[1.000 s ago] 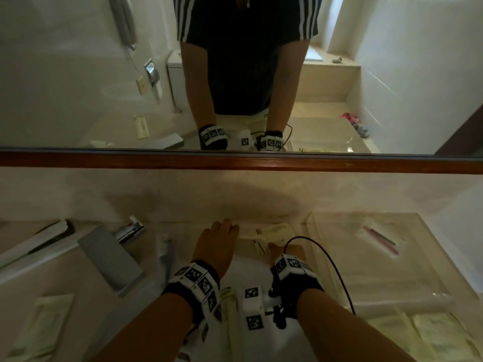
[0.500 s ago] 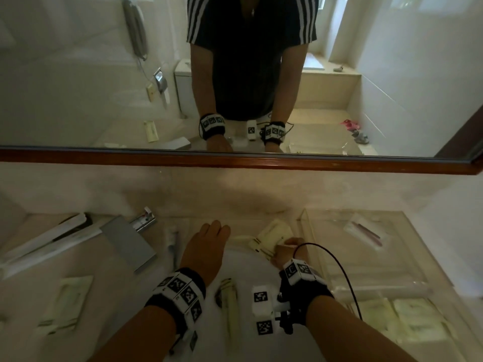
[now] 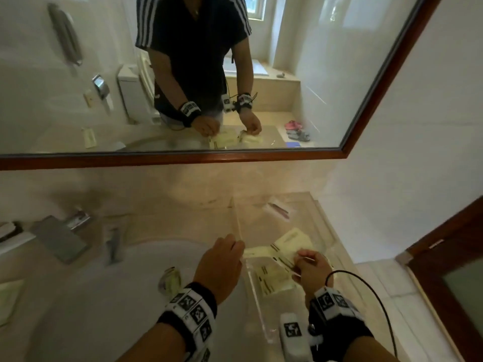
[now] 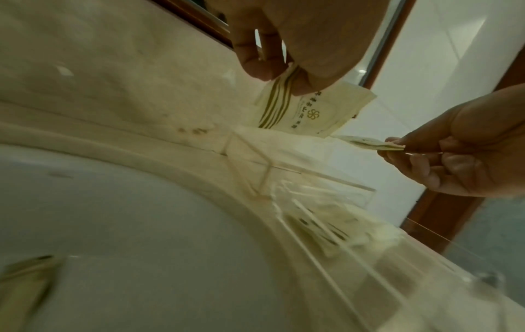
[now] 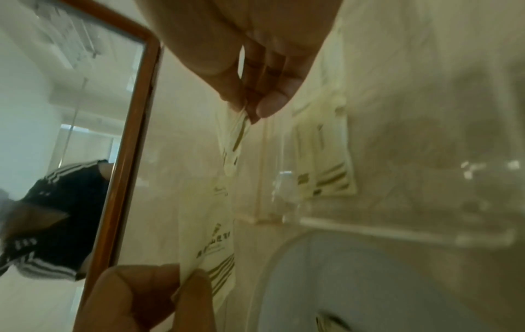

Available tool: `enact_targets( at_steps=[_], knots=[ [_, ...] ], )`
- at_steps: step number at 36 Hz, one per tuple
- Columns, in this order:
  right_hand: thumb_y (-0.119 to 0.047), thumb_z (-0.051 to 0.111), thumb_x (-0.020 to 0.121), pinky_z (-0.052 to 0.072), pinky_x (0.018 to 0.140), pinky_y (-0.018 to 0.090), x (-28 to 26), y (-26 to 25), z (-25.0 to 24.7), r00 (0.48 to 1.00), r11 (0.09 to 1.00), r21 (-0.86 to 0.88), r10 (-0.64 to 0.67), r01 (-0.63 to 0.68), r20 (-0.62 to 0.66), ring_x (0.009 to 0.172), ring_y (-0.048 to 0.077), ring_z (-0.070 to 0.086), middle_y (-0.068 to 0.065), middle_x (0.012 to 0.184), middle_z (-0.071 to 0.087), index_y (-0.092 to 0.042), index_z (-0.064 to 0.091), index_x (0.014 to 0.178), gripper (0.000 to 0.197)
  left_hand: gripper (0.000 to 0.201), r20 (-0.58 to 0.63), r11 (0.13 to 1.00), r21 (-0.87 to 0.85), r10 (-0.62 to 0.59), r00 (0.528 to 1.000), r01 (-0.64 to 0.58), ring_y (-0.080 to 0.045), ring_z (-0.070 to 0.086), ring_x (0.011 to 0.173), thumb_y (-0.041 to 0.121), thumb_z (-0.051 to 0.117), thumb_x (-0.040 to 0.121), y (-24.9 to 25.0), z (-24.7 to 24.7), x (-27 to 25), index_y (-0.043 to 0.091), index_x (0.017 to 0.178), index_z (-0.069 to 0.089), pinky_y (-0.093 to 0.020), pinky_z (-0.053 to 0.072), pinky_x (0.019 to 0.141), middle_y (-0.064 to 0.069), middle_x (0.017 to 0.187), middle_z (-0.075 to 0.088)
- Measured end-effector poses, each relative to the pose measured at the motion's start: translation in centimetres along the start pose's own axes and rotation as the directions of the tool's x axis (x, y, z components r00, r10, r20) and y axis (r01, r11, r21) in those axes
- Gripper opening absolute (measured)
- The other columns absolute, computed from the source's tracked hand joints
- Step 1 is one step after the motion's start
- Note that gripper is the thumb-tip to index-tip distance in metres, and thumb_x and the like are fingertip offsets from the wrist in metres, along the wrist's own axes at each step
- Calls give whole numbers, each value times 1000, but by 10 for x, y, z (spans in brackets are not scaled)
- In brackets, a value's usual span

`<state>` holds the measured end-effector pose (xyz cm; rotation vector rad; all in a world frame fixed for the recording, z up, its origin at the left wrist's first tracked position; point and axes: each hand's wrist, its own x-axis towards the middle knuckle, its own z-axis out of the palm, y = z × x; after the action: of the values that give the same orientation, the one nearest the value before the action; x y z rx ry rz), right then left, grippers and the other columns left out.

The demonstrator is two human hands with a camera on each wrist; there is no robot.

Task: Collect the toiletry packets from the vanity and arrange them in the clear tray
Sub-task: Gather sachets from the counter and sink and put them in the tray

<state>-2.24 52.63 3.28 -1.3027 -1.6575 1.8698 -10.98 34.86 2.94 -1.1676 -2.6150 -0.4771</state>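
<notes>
Beige stone runs along the bathroom table (image 3: 183,212), with a white sink (image 3: 125,296) sunk into it and a wood-framed mirror (image 3: 366,100) on the wall behind. Right of the sink stands the clear tray (image 3: 324,231), with its near corner just beside the basin's rim.

Both hands hover over the tray's left side, each pinching one cream packet with brown stripes. The left hand (image 3: 222,267) grips the striped end of its packet (image 4: 306,112) between thumb and fingers (image 4: 255,60), so the packet hangs down above the tray wall. The right hand (image 3: 311,267) nips a second packet (image 3: 292,244) by its edge between thumb and curled fingers (image 5: 270,98); that one lies nearly flat in the air over the tray.

More packets (image 3: 271,280) lie on the tray floor at the near end. At the far end lies a thin wrapped item (image 3: 278,210), too blurred to name. Another packet (image 3: 171,280) lies in the sink bowl, and one more (image 3: 10,296) on the table at far left, past the tap (image 3: 62,236).
</notes>
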Motion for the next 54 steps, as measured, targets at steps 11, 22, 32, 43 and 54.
enact_targets(
  at_steps=[11,22,32,43,54],
  knots=[
    [5,47,90,41,52,28,43,36,-94,975,990,27,141,-139,-169,60,19,54,13,78,56,-16,49,70,29,56,222,993,-23,117,968,-115,-15,60,56,14,83,36,84,63,9,24,81,52,-20,44,39,3,72,62],
    [5,45,92,47,53,28,66,57,-73,985,986,34,165,-163,-56,58,21,55,10,70,55,-5,50,82,15,58,397,998,59,-39,917,17,-12,58,52,18,89,22,84,85,3,28,73,63,-20,42,36,5,70,63],
    [-2,54,89,53,76,37,74,62,-69,978,974,-118,201,-194,51,69,25,61,9,70,63,-12,61,78,16,49,484,974,113,-225,846,195,-30,37,128,-2,43,88,79,70,16,14,133,37,-37,44,95,-9,147,30],
    [-9,62,83,53,79,50,70,68,-70,998,961,-269,59,-57,-2,71,30,59,5,71,62,-21,61,78,13,47,538,993,49,-119,835,110,-27,41,117,34,49,86,94,77,10,19,130,38,-38,38,95,-5,133,39],
    [-6,56,86,54,84,47,73,65,-63,992,906,-421,7,46,124,81,35,61,11,83,59,-14,60,121,36,39,526,985,67,-172,833,161,-27,42,121,17,44,92,83,85,14,19,131,37,-37,39,92,-8,136,38]
  ],
)
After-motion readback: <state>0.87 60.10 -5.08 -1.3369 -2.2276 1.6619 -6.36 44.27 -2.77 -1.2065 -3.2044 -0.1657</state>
